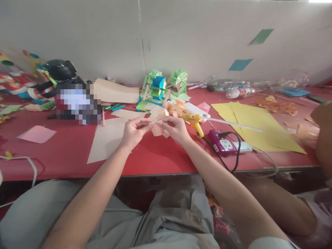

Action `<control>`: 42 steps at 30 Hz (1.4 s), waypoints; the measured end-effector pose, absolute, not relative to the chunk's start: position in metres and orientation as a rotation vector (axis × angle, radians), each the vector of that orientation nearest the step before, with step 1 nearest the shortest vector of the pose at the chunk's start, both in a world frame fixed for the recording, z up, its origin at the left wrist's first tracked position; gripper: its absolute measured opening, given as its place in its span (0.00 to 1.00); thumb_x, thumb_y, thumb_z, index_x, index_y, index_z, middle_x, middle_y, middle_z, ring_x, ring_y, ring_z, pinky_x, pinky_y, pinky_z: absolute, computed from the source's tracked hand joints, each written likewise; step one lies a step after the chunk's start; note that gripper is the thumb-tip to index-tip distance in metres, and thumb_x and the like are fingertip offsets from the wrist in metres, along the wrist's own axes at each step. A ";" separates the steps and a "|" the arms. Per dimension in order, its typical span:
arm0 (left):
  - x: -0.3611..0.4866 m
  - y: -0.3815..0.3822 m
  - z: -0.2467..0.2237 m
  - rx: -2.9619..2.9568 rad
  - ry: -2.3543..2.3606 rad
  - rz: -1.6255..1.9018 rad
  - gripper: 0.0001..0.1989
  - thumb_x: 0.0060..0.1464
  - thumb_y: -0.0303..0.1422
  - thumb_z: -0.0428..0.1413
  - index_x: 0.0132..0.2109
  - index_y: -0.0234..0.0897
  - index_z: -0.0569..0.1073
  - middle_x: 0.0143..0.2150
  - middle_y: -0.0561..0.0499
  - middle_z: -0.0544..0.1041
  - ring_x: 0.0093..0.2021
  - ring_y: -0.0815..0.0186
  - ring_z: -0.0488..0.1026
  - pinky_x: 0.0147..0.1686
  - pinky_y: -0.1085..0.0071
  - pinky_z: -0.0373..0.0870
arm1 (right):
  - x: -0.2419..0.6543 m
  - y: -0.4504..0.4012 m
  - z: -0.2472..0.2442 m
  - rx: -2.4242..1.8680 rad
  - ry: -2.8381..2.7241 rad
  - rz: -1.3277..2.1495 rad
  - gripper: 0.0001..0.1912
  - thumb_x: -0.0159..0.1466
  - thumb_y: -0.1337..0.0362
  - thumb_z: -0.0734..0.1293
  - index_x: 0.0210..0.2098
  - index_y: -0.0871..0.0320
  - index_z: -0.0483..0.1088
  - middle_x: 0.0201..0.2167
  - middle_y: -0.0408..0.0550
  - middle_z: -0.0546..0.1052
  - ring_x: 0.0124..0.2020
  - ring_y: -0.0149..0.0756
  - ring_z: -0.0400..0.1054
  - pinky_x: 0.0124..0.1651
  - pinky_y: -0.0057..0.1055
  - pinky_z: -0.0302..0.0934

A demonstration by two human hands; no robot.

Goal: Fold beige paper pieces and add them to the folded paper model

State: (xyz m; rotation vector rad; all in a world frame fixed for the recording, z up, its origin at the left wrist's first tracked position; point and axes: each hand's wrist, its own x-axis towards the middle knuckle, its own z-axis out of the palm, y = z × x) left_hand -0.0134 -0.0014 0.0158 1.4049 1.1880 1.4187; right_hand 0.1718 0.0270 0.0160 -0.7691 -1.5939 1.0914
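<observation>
My left hand (136,131) and my right hand (175,128) meet over the red table, fingertips almost touching. Both are closed in a pinch on a small piece of cream paper (157,130), which hangs partly below the fingers. Its exact shape is hard to make out. Just behind my fingers lies a pile of peach and cream paper pieces (178,106). A yellow glue gun (194,123) with a long clear glue stick (233,123) in its back rests right beside my right hand. Left of my left hand lies a cream sheet (106,140).
Green and blue folded paper models (158,86) stand behind. A purple power strip (223,142) with cables sits near the front edge at right. Yellow sheets (254,124), plastic bottles (240,92) and a pink square (37,134) lie about. Another person's arm (323,128) is at far right.
</observation>
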 end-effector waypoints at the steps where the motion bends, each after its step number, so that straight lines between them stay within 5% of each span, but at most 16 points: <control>1: -0.013 -0.002 0.016 1.397 1.187 1.415 0.18 0.42 0.42 0.70 0.38 0.36 0.80 0.35 0.46 0.83 0.39 0.58 0.80 0.43 0.64 0.76 | 0.172 0.028 0.015 -0.759 -1.589 1.097 0.15 0.58 0.51 0.73 0.30 0.58 0.77 0.30 0.48 0.79 0.33 0.35 0.72 0.37 0.32 0.66; 20: -0.010 -0.006 0.020 1.430 1.135 1.288 0.16 0.46 0.42 0.68 0.40 0.38 0.82 0.39 0.46 0.83 0.42 0.56 0.79 0.45 0.62 0.76 | 0.173 0.025 0.019 -0.766 -1.642 0.996 0.18 0.58 0.49 0.72 0.27 0.58 0.73 0.24 0.45 0.74 0.27 0.32 0.66 0.31 0.31 0.62; 30: -0.015 -0.001 0.016 1.426 1.237 1.439 0.16 0.45 0.43 0.68 0.36 0.36 0.80 0.36 0.46 0.82 0.40 0.59 0.79 0.44 0.64 0.74 | 0.169 0.027 0.015 -0.839 -1.759 0.968 0.19 0.62 0.48 0.69 0.32 0.59 0.78 0.26 0.46 0.75 0.28 0.32 0.66 0.29 0.30 0.58; 42: -0.018 -0.001 0.016 1.636 1.326 1.415 0.11 0.53 0.41 0.62 0.32 0.38 0.77 0.28 0.51 0.77 0.30 0.65 0.72 0.32 0.70 0.68 | 0.170 0.031 0.009 -0.830 -1.853 0.946 0.22 0.62 0.45 0.68 0.29 0.59 0.76 0.21 0.44 0.71 0.25 0.30 0.61 0.28 0.29 0.55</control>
